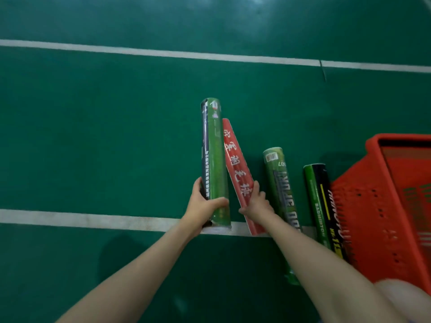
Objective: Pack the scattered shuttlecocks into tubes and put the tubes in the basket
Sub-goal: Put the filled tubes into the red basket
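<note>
on the court floor (93, 136) beside the orange basket (373, 145), the left hand (204, 205) grips a green tube (215, 148), the right hand (257, 202) a red tube (235, 164); carry both level, probably capped, into it.

Both arms reach forward, left hand (202, 205) gripping the green tube (215, 155), right hand (256, 202) the red tube (235, 164).

Basket (373, 217) cut off at rt edge, blurry. Right forearm (314, 264) hides lower part of the green tube w/ barcode (278, 180).
</note>
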Available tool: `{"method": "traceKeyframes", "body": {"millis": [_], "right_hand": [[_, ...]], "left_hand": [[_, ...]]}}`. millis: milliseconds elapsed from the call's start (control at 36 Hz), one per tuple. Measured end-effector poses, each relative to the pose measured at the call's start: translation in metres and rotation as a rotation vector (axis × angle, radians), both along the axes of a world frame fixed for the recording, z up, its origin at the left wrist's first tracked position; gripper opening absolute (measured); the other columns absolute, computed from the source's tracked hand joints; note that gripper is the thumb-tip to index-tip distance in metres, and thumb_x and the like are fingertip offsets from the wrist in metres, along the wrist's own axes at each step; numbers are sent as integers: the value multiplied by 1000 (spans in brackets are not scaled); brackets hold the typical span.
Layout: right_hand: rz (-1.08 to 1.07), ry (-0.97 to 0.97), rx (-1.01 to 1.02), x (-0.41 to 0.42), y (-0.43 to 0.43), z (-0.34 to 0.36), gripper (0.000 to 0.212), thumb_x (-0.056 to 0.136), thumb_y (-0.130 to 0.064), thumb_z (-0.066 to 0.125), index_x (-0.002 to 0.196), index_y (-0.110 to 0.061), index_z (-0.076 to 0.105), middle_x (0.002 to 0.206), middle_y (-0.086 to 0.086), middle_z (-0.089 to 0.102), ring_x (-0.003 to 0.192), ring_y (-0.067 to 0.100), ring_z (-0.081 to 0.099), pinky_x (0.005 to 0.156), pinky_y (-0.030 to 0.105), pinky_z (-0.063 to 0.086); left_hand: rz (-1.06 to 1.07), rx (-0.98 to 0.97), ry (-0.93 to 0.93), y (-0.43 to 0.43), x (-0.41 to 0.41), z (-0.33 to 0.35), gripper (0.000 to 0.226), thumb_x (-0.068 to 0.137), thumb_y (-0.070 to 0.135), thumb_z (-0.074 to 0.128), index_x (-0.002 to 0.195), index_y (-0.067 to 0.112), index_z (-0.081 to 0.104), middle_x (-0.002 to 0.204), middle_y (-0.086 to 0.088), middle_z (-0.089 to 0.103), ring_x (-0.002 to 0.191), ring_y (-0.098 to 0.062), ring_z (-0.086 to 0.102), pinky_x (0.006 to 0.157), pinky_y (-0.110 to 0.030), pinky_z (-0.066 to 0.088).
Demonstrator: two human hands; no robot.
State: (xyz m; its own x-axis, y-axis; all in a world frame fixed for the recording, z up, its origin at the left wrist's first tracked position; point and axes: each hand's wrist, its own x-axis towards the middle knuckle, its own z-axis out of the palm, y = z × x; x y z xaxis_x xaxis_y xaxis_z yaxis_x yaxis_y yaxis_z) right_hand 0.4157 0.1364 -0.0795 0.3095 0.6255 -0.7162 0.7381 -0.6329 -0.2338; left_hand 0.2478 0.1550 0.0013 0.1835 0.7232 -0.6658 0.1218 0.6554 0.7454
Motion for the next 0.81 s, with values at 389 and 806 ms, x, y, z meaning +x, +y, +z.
{"method": "traceKeyframes", "body": {"millis": [389, 806], "right_hand": [[-149, 201, 241, 22, 32, 65, 87, 80, -50, 65, 146, -30, 12, 129, 9, 53, 95, 28, 59, 84, 40, 50], [-453, 322, 497, 42, 58, 155, 77, 80, -39, 68, 144, -28, 26, 129, 0, 53, 99, 21, 58, 82, 34, 48]], "left_hand": [[51, 14, -30, 12, 14, 30, 67, 77, -2, 72, 119, 29, 31, 103, 2, 59, 94, -21, 65, 67, -26, 54], [-124, 206, 14, 74, 31, 78, 70, 71, 5, 77, 129, 24, 42, 108, -2, 66, 91, -17, 68, 84, -39, 57]]}}
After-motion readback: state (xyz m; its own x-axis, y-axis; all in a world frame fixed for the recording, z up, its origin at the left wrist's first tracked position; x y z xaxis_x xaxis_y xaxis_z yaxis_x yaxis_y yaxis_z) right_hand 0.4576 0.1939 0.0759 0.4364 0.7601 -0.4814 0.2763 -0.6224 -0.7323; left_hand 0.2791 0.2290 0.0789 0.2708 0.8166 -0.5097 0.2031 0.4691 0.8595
